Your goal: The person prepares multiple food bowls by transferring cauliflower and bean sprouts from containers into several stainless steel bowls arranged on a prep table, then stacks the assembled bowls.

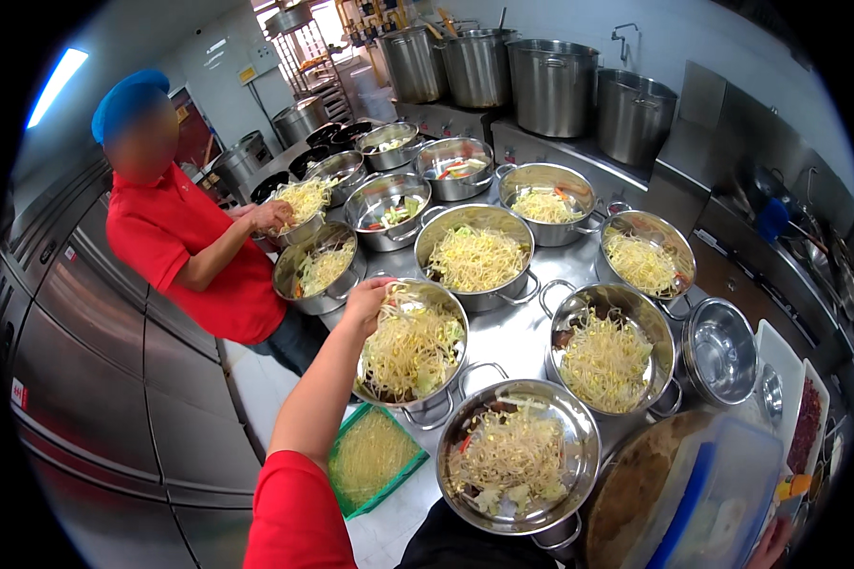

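Observation:
My left hand (366,303) reaches over the far left rim of a steel pot (420,406), its fingers bent together on some bean sprouts. More bean sprouts (410,349) are heaped in that pot. At the lower right edge, part of my right hand (774,542) shows beside a clear plastic box (731,493) with a blue edge; its grip is unclear. The box is over a round wooden chopping board (626,493). Closest to me stands another steel pot (586,446) with sprouts and greens. To its upper right is a further sprout-filled pot (669,356).
Several more pots with vegetables crowd the steel table (512,337). A co-worker (194,228) in red handles sprouts at the left. Below the table's left edge is a green crate (375,455). Steel bowls (721,346) and white trays stand right. Tall stockpots (552,90) line the back.

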